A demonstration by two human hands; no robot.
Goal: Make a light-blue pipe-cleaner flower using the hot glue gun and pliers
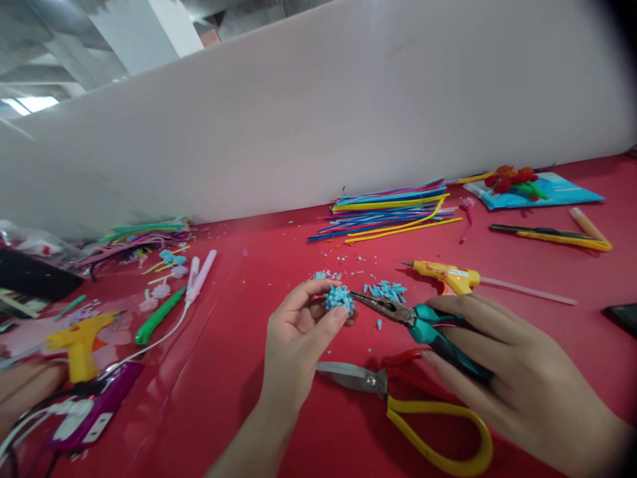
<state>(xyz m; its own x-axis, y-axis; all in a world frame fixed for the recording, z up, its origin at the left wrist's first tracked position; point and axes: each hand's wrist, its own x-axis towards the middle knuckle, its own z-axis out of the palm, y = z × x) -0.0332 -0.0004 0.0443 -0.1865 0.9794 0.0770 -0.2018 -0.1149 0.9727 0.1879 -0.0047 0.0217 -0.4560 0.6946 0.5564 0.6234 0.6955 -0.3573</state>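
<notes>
Between the thumb and fingers of my left hand (303, 335) is a light blue fuzzy ball (339, 301) made of many short pieces. My right hand (522, 372) is wrapped round the teal handles of needle-nose pliers (423, 325). The pliers' tips meet the right side of the ball; whether they grip a piece there is too small to tell. Just behind the tips lies a pile of short blue pieces (391, 291), with a single blue piece (379, 324) nearer me. Scissors (371, 380) with red and yellow handles lie below the pliers, partly behind my right hand.
A yellow glue gun (448, 273) lies right of the pile, pipe cleaners (388, 212) behind. To the left are another glue gun (82, 342), a green knife (159, 315), a pink styling iron (199, 275) and a purple power strip (97, 408). Another person's hand (30, 392) shows at far left.
</notes>
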